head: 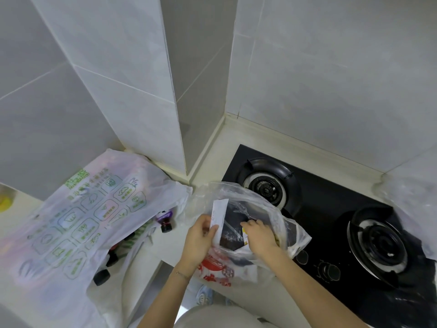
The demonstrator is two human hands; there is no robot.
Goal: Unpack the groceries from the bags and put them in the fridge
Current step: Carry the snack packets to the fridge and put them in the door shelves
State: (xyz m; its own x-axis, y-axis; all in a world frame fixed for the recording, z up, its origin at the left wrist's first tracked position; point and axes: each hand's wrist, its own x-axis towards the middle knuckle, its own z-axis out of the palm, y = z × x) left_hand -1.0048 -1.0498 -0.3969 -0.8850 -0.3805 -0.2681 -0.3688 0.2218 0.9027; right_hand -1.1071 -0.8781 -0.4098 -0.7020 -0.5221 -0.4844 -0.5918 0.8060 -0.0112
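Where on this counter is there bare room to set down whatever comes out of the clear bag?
Bare counter lies between the bottle and the clear bag, left of the left hand. A corner strip between wall and stove is also free. Crowded: the printed bag covers the left counter; the clear bag overlaps the stove's near-left corner.

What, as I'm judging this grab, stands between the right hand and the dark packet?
Nothing visible: the right hand is inside the clear bag, at the dark packet; the slip in the left hand sits aside.
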